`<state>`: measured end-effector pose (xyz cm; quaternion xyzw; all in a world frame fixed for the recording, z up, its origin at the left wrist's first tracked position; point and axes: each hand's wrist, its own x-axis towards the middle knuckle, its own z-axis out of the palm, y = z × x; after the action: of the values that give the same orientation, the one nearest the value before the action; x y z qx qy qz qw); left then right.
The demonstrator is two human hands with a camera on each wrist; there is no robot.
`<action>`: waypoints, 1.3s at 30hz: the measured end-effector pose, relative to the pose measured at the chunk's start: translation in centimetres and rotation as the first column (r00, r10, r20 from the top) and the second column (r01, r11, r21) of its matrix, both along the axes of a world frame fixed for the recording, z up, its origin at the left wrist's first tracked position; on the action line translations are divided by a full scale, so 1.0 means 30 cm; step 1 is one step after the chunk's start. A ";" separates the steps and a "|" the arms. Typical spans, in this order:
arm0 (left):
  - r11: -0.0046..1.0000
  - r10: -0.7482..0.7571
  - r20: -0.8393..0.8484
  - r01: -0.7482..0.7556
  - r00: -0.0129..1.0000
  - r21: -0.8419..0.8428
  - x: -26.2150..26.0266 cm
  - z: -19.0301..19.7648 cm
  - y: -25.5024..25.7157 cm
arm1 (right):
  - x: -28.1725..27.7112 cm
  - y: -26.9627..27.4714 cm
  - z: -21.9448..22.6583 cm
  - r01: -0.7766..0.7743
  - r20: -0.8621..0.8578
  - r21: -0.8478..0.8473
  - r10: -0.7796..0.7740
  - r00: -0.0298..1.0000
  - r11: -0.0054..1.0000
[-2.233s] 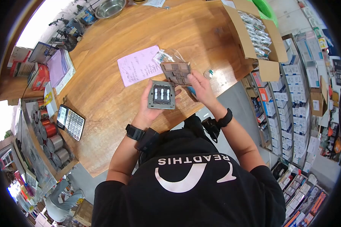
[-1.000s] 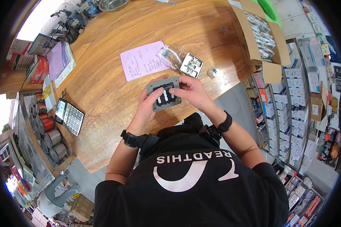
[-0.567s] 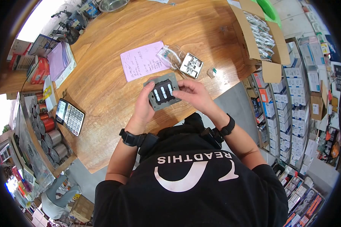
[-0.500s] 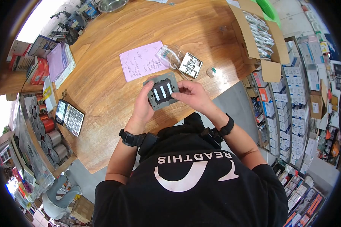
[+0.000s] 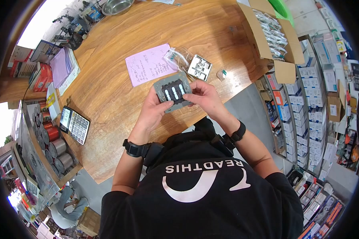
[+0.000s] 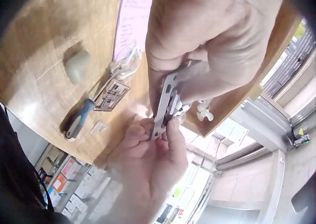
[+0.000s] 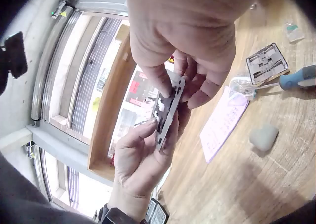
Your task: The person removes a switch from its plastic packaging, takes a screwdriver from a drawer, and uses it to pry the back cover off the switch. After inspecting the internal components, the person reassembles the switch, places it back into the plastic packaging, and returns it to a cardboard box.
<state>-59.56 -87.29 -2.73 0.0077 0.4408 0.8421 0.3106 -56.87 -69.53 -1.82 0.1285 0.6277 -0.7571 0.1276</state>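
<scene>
A square grey metal-framed plate (image 5: 162, 85) with a black centre and three white oblong pieces is held up over the near part of the table. On its left side my left hand (image 5: 150, 111) grips it, thumb on the front face near the lower edge. My right hand (image 5: 208, 100) pinches the opposite side, thumb by the rightmost white piece. In the left wrist view the plate (image 6: 166, 98) appears nearly edge-on between my left hand (image 6: 212, 36) and right hand (image 6: 153, 160). The right wrist view shows the plate (image 7: 170, 110) tilted between both hands.
Beyond the hands lie a pink written sheet (image 5: 147, 65), a clear plastic bag (image 5: 176, 59) and a square cover (image 5: 199, 67). A blue-handled screwdriver (image 6: 80, 118) lies beside that cover. A calculator (image 5: 74, 124) is at left, an open carton of bagged items (image 5: 256, 38) at right.
The cover once in my right hand now lies on the table. Both hands hold the plate; its tilt has changed, and my left thumb has moved from the upper edge to the lower part.
</scene>
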 end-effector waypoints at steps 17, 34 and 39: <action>1.000 0.023 0.003 -0.023 1.000 0.019 0.006 0.013 0.002 | 0.012 -0.003 0.009 0.000 -0.070 -0.024 -0.002 0.998 1.000; 0.995 0.080 -0.047 -0.082 0.996 -0.062 0.005 0.026 0.009 | 0.011 -0.002 0.016 -0.097 -0.069 0.071 0.102 0.992 0.993; 0.992 0.089 -0.061 -0.094 0.994 -0.087 -0.001 0.005 0.017 | 0.008 -0.004 0.018 -0.124 -0.059 0.081 0.129 0.990 0.989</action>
<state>-59.59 -86.79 -2.58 -0.0025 0.4866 0.8343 0.2592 -56.63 -69.66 -1.27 0.0690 0.6669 -0.7267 0.1499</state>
